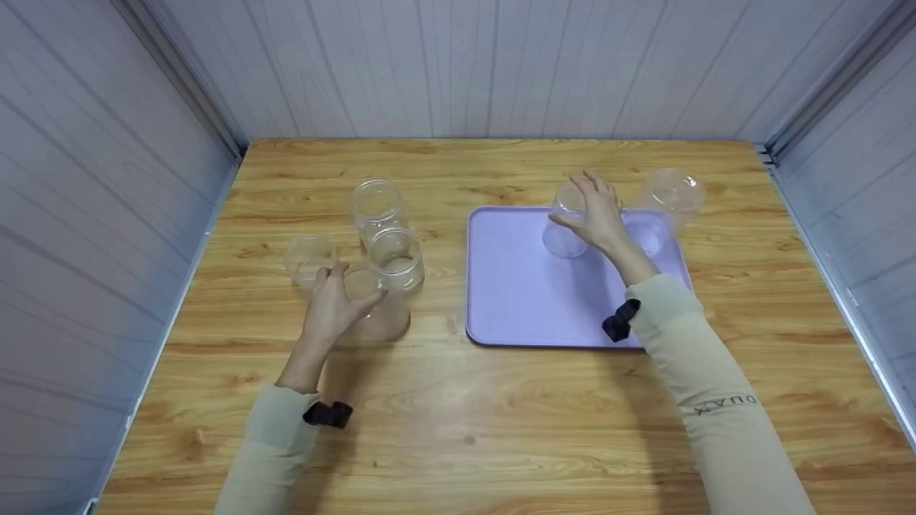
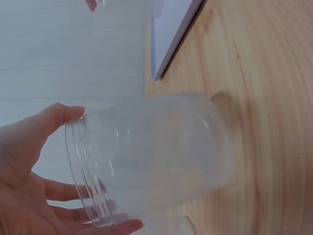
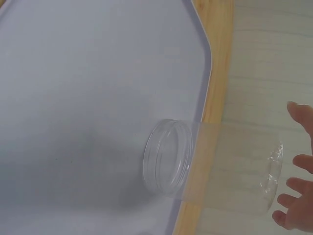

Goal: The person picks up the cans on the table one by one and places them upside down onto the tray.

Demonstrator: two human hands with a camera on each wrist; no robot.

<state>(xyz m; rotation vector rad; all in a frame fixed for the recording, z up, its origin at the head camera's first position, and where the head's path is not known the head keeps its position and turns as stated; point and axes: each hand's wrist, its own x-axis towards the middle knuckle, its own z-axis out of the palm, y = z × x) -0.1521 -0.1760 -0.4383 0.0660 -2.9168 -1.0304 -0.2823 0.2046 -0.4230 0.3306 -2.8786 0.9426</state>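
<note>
My left hand (image 1: 330, 307) grips a clear plastic jar (image 2: 156, 152) by its open rim, thumb on one side and fingers on the other. That jar stands on the wooden table, left of the lilac tray (image 1: 515, 300). Over the tray, my right hand (image 1: 597, 218) is spread around the upper end of another clear jar (image 3: 230, 166). This jar stands upside down, its ringed rim on the tray; in the right wrist view the fingers are apart from it.
Beyond my left hand stand several more clear jars: one jar (image 1: 310, 259) to its left, a nearer jar (image 1: 397, 261) and a farther jar (image 1: 378, 204). Another clear jar (image 1: 671, 197) stands at the tray's back right corner. Panel walls (image 1: 458, 71) enclose the table.
</note>
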